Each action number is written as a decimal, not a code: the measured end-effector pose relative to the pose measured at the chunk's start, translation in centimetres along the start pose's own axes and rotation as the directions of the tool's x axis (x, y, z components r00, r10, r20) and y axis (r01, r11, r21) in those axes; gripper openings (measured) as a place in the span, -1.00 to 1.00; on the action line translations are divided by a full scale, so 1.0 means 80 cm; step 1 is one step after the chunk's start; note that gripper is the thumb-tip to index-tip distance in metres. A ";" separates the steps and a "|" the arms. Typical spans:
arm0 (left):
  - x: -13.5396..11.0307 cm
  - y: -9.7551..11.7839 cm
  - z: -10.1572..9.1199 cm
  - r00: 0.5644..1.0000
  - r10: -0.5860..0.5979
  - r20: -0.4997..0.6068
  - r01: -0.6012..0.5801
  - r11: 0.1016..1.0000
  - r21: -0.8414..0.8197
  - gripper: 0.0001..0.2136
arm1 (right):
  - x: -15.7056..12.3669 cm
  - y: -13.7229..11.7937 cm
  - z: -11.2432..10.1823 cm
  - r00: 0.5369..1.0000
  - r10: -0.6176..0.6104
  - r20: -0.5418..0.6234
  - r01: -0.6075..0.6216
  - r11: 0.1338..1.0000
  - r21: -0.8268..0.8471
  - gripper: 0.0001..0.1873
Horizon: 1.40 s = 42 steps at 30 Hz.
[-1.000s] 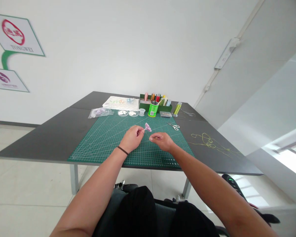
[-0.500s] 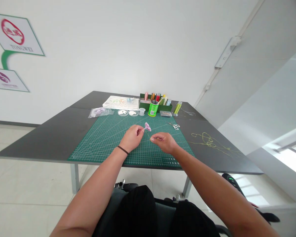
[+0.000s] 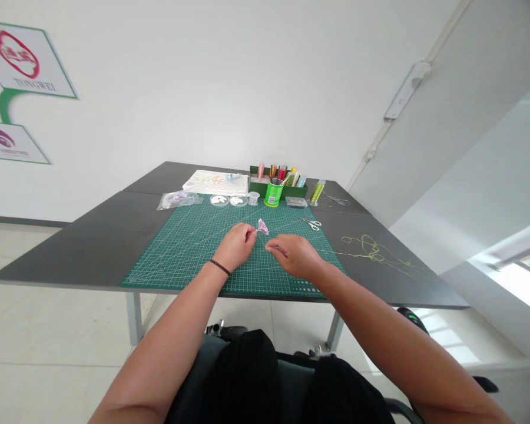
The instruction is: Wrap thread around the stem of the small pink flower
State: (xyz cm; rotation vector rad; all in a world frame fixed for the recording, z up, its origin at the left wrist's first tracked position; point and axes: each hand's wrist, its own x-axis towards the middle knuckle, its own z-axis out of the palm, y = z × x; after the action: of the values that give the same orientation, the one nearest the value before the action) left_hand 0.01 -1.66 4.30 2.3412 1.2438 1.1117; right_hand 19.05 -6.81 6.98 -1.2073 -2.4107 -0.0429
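Observation:
My left hand (image 3: 235, 247) is shut on the thin stem of a small pink fabric flower (image 3: 262, 227), pinching it between thumb and fingers above the green cutting mat (image 3: 185, 259). My right hand (image 3: 295, 257) hovers just right of and below the flower, fingertips drawn together. Any fine thread between those fingers is too thin to see. A dark band circles my left wrist.
Along the far side of the dark table stand a green organizer (image 3: 277, 189) of spools and a green pen cup (image 3: 273, 194). Nearby are a patterned paper sheet (image 3: 215, 182) and small round dishes. Scissors (image 3: 310, 224) lie at the mat's edge; tangled yellow-green thread (image 3: 371, 250) lies right.
My right hand has turned slightly and looks broader, with its fingertips a little closer to the flower. My left hand and the flower have barely moved.

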 end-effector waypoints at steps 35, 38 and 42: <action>-0.003 -0.001 0.019 0.982 0.040 0.184 -0.039 0.999 -0.004 -0.78 | 0.085 0.005 -0.048 0.938 -0.178 0.299 0.253 0.939 -0.234 -0.70; -0.003 -0.005 0.022 0.983 0.054 0.175 -0.053 0.999 -0.013 -0.77 | 0.091 0.013 -0.043 0.942 -0.174 0.288 0.244 0.943 -0.225 -0.69; -0.002 -0.008 0.024 0.983 0.062 0.171 -0.061 0.998 -0.006 -0.75 | 0.099 0.021 -0.037 0.947 -0.179 0.268 0.236 0.951 -0.198 -0.68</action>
State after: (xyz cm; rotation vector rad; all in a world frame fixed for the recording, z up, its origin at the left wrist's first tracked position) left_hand 0.96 -1.21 2.56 2.4311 1.1171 0.9058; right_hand 17.30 -0.46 12.54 -1.1012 -2.8105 -0.2554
